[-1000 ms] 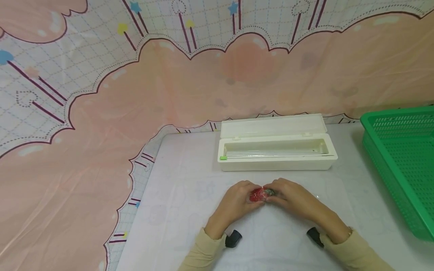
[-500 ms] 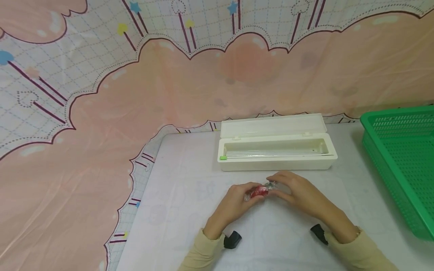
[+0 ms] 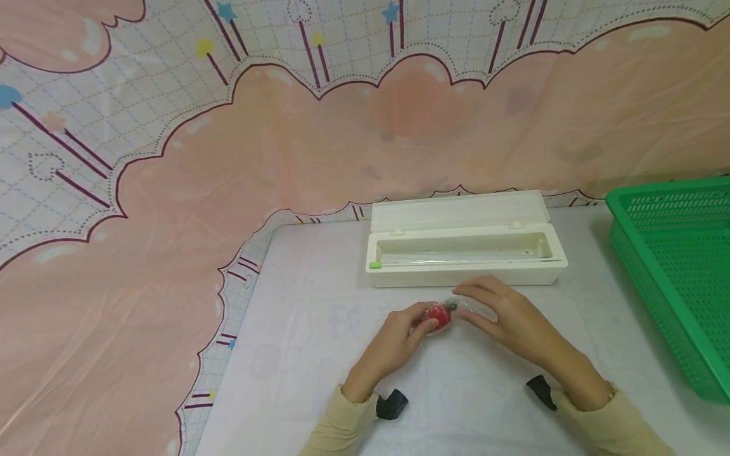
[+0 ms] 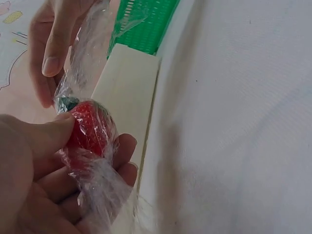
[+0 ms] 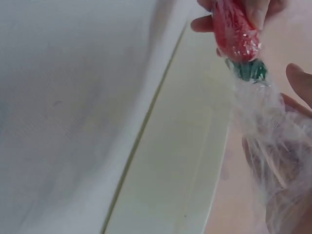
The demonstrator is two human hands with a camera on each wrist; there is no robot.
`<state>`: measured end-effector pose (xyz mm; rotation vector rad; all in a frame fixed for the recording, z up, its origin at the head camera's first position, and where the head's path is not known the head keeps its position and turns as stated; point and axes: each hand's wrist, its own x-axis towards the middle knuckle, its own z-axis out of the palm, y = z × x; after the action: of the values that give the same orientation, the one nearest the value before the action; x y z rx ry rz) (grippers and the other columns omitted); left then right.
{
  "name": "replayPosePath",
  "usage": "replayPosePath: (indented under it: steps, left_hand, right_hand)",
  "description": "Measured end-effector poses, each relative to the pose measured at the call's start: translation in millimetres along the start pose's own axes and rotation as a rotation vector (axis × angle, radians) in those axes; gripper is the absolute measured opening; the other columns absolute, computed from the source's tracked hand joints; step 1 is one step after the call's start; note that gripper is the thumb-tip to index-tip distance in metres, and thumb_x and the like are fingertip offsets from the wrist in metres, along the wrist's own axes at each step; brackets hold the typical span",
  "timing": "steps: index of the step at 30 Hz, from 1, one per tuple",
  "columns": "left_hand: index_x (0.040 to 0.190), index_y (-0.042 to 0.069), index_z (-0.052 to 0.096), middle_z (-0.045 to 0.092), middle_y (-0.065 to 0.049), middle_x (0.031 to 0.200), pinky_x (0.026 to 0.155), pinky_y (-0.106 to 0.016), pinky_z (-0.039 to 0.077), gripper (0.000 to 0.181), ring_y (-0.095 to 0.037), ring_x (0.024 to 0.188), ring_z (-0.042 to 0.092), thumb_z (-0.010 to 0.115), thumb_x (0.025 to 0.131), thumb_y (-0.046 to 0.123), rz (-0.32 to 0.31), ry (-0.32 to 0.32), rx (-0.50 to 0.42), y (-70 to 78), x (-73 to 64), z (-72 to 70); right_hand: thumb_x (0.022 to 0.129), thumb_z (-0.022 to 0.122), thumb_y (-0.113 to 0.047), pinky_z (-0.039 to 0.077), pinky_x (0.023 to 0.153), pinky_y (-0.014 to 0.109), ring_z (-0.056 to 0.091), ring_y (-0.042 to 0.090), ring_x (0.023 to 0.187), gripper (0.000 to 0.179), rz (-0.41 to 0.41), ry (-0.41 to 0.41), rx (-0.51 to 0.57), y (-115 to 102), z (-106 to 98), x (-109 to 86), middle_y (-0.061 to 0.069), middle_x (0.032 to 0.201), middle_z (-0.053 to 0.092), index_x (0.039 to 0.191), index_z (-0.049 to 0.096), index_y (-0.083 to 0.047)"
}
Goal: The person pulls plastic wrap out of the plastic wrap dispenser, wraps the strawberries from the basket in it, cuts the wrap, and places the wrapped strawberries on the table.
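My left hand (image 3: 393, 339) pinches a red strawberry (image 4: 92, 131) with a green cap, between thumb and fingers. Clear cling film (image 4: 105, 187) wraps the fruit, bunching below it over my left fingers. A loose end of film trails from the green cap toward my right hand (image 3: 507, 320). That hand is spread, its thumb apart from its fingers, with the film end hanging between them in the right wrist view. Behind both hands lies a long white cling film box (image 3: 467, 277), lid raised, a film roll (image 3: 456, 258) inside.
A green plastic basket (image 3: 656, 310) stands on the right side of the white-covered table (image 3: 285, 380). A small light-green slider (image 3: 375, 265) sits at the box's left front. Patterned pink cloth (image 3: 319, 152) covers the wall behind.
My right hand has moved up and right, away from the strawberry, its fingers spreading and a film end stretching out after it. My left hand keeps its hold and turns the fruit slightly.
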<state>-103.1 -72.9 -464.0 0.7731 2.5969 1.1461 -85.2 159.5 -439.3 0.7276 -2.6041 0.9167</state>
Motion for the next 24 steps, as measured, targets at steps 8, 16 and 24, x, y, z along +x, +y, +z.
replayPosePath:
  steps: [8,16,24]
  left_hand:
    - [0.127,0.007,0.067,0.074,-0.008,0.108,0.073,-0.018,0.056,0.034,-0.01,0.089,0.072,0.066,0.097,0.021,-0.127,0.078,-0.155,1.4,2.6,-0.2]
    - [0.129,0.006,0.065,0.074,-0.011,0.103,0.071,-0.019,0.057,0.034,-0.014,0.088,0.074,0.065,0.097,0.019,-0.152,0.136,-0.276,3.3,2.1,0.3]
    - [0.128,0.007,0.065,0.073,-0.015,0.11,0.077,-0.026,0.059,0.035,-0.022,0.096,0.074,0.065,0.098,0.023,-0.155,0.152,-0.363,8.0,0.7,0.6]
  right_hand:
    - [0.074,0.086,-0.007,0.055,0.09,0.037,0.061,0.018,0.111,0.045,-0.077,0.061,-0.026,-2.1,-4.4,3.4,-0.001,0.117,0.066,0.116,0.071,-0.012]
    - [0.071,0.087,-0.003,0.051,0.097,0.04,0.061,0.023,0.117,0.05,-0.141,0.061,-0.041,-3.5,-1.3,2.8,0.002,0.122,0.068,0.118,0.072,-0.011]
    - [0.068,0.087,-0.003,0.035,0.116,0.032,0.055,0.03,0.127,0.069,-0.201,0.093,-0.091,-3.1,2.8,2.9,0.009,0.136,0.062,0.133,0.063,-0.009]
